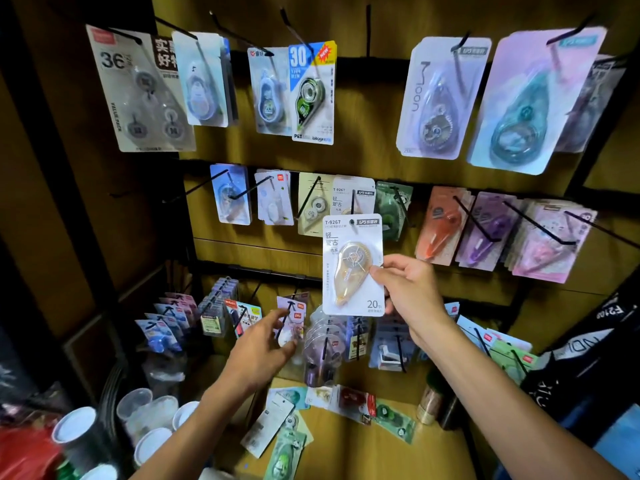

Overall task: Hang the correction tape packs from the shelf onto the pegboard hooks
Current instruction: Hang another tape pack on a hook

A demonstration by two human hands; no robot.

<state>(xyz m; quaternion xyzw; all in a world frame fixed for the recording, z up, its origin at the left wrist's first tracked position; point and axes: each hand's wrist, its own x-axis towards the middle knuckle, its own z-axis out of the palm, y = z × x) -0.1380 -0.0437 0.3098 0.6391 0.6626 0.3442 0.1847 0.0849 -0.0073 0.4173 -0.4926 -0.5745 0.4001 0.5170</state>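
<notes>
Head view: right hand (pixel 412 292) pinches white correction tape pack (pixel 352 265) by its right edge, held upright just below the matching pack on the middle-row hook (pixel 352 202). Left hand (pixel 263 344) down-left of held pack, fingers loose, empty. Loose packs (pixel 287 424) on shelf (pixel 440 445) below it.

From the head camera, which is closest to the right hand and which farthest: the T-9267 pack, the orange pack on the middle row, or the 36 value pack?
1. T-9267 pack: pinched in the right hand, centre.
2. Orange pack: middle row, just above the hand.
3. 36 value pack: top row, far left.
</notes>
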